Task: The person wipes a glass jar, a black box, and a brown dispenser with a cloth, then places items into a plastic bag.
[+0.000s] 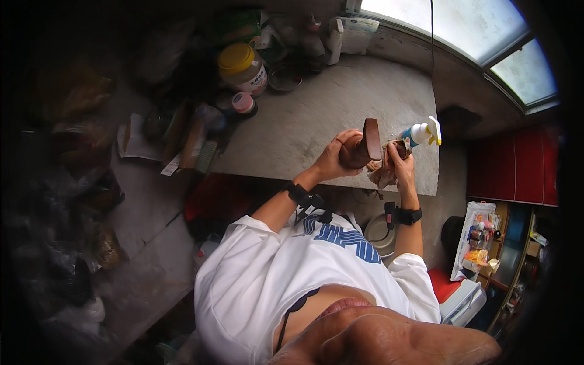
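My left hand [332,157] grips a brown item [360,148] that looks like a shoe with a thick block heel, its flat end turned up. Close beside it, my right hand [401,166] clutches a crumpled, stained cloth [383,173]. Something dark brown shows at the top of that hand; what it is cannot be told. Just beyond the right hand stands a spray bottle [413,135] with a white and yellow trigger head, partly hidden by the fingers. Both hands are above the near edge of a grey tabletop [328,109].
A clear jar with a yellow lid [237,59], a pink-lidded tub [243,102] and a round dish [285,78] stand at the table's far left. Cardboard pieces [191,146] lie nearer. Red cabinets [511,164] and a loaded shelf [483,242] are at right. A basin [382,235] sits below.
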`<state>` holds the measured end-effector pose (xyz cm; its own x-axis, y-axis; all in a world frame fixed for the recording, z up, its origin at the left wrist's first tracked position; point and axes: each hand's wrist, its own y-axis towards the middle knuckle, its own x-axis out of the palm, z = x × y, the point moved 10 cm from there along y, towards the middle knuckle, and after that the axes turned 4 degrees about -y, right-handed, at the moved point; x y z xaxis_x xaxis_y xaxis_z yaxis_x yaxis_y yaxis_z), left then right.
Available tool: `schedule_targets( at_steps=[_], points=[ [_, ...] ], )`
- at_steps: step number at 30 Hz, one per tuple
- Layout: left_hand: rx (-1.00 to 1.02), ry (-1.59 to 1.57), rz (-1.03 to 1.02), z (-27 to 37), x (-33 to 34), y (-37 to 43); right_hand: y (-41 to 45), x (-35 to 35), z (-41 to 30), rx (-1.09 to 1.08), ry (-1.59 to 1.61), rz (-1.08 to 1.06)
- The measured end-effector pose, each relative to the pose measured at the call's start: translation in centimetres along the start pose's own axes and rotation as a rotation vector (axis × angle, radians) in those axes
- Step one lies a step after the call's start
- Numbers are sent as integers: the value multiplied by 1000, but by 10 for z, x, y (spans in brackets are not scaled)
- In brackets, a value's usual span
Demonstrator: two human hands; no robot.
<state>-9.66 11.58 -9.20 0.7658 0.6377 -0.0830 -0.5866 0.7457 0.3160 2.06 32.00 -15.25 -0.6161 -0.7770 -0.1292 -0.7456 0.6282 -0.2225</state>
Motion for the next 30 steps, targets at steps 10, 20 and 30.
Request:
schedule_targets(
  at_steps=[10, 20, 30],
  points=[
    [32, 35, -68, -48, -8, 10, 12, 33, -47, -8, 247, -186],
    [-149, -159, -196, -93, -5, -5, 12, 99, -12, 139, 81, -528],
    [-469, -386, -339, -113, 19, -11, -3, 105, -6, 223, -60, -632]
  ],
)
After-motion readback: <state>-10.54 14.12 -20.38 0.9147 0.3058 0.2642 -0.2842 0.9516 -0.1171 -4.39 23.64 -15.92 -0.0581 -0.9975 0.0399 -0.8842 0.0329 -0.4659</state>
